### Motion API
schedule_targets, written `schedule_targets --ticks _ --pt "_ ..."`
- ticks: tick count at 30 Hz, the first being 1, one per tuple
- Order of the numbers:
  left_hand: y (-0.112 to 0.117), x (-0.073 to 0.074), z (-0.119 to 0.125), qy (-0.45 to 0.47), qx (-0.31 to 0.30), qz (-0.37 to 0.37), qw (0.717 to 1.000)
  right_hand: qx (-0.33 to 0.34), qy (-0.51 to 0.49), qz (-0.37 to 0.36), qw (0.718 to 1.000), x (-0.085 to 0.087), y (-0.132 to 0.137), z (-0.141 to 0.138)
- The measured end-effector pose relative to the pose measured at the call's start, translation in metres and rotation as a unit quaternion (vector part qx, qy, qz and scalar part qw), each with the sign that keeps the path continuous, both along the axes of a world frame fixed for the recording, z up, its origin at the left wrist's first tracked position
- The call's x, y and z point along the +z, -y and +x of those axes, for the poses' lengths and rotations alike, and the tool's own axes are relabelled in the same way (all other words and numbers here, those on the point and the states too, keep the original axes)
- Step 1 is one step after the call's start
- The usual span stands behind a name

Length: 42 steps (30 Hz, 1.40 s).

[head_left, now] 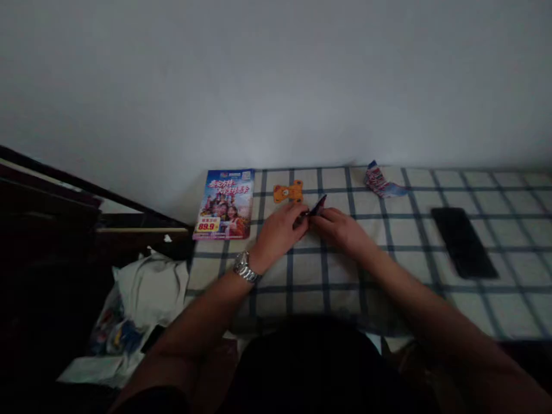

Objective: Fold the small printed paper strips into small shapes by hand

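Over the checked cloth, my left hand (282, 225) and my right hand (342, 230) meet with fingers pinched closed on a small folded piece of paper (319, 205). Its dark, printed-looking tip sticks up between them; the lower part is hidden by my fingers. A flat orange bear-shaped item (288, 191) lies just beyond my left hand. To the left of it is a flyer (228, 201) in blue and pink, printed with "89.9". A folded, coloured paper (382, 181) stands beyond my right hand, near the wall.
A black rectangular slab (464, 242), like a phone or tablet, lies at the right on the checked cloth (323, 293). A bare wall (276, 86) rises behind. Down at the left are white bags (150, 287) and a dark ledge. My left wrist wears a metal watch (245, 267).
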<state>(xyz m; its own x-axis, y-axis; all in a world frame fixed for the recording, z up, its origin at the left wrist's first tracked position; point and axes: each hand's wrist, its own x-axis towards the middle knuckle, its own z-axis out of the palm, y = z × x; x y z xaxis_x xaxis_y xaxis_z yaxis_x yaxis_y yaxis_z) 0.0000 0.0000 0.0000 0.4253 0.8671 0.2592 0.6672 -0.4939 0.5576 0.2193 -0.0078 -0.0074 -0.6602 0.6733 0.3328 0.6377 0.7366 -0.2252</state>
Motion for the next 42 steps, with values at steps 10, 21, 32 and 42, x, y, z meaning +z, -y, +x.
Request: schedule_targets --ticks 10,21,32,42 --pt "-0.006 0.004 -0.001 0.037 0.040 0.001 0.998 -0.011 0.022 0.015 1.000 0.003 0.000 0.002" --pt "-0.008 0.015 -0.005 0.017 0.069 -0.050 0.996 0.016 -0.016 0.023 0.999 0.005 0.000 0.008" --pt "-0.008 0.017 -0.003 -0.021 0.041 -0.072 0.996 0.028 -0.012 0.018 0.999 -0.002 -0.004 0.014" --pt "-0.009 0.020 -0.008 -0.013 0.052 -0.093 0.994 0.022 -0.031 0.002 0.999 0.000 -0.004 0.018"
